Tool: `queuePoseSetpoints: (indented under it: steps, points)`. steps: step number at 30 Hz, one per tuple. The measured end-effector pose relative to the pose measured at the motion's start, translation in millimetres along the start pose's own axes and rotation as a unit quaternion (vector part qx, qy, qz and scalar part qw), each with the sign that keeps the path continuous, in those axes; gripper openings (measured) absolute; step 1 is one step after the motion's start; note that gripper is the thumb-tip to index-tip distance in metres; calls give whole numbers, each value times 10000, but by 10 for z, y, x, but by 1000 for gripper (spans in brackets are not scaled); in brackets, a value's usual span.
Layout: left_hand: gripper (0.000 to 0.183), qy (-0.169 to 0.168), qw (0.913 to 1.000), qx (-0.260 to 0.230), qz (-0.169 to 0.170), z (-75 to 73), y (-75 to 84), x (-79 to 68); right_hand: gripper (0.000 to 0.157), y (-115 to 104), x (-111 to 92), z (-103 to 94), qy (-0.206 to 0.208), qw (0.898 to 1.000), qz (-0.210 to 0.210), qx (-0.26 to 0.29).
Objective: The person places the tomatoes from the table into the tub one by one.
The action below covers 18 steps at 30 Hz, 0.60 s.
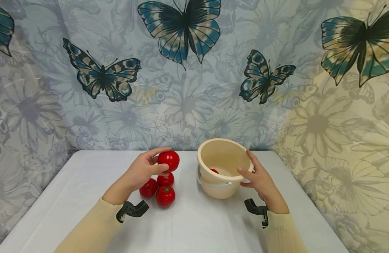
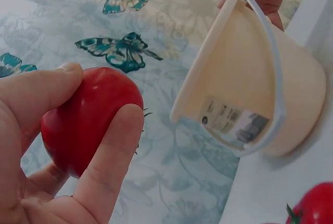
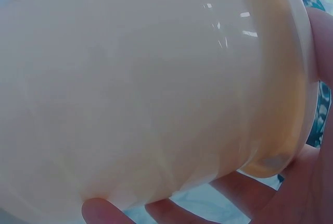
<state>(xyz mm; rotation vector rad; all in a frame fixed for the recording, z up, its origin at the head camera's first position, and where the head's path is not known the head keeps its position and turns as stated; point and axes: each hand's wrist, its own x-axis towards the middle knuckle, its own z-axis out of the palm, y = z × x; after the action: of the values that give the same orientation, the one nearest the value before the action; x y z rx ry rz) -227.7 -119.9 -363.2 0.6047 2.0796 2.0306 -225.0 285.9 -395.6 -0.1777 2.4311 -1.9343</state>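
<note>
A red tomato [image 1: 169, 161] is held between the thumb and fingers of my left hand [image 1: 140, 174], above the table. Just below it, three more tomatoes sit close together: one at the left [image 1: 148, 188], one behind [image 1: 165, 180] and one in front with a green stem [image 1: 165, 197]. My right hand [image 1: 261, 181] grips the rim of a cream bucket [image 1: 220, 192], thumb over the inside and fingers along the outer wall. Inside the bucket, part of a red tomato [image 1: 214, 170] shows; the rest is hidden by the near wall. The bucket's pale handle [image 1: 215, 185] hangs down in front.
A white-covered table [image 1: 194, 228] bears everything. Behind it and at both sides hangs cloth [image 1: 185, 119] with flowers and butterflies. A printed label [image 2: 229, 120] is on the bucket's outside. Each wrist wears a black camera mount [image 1: 132, 209].
</note>
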Motion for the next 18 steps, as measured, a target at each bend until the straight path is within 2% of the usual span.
queuePoseSetpoints:
  steps: [10, 18]
  points:
    - [53, -21, 10000, -28, 48, 231, 153, 219, 87, 8, -1, 3, 13, 10000, 4, 7]
    - [52, -201, 9992, -300, 195, 397, 234, 349, 84, 2, -3, 6, -7, 10000, -43, -9]
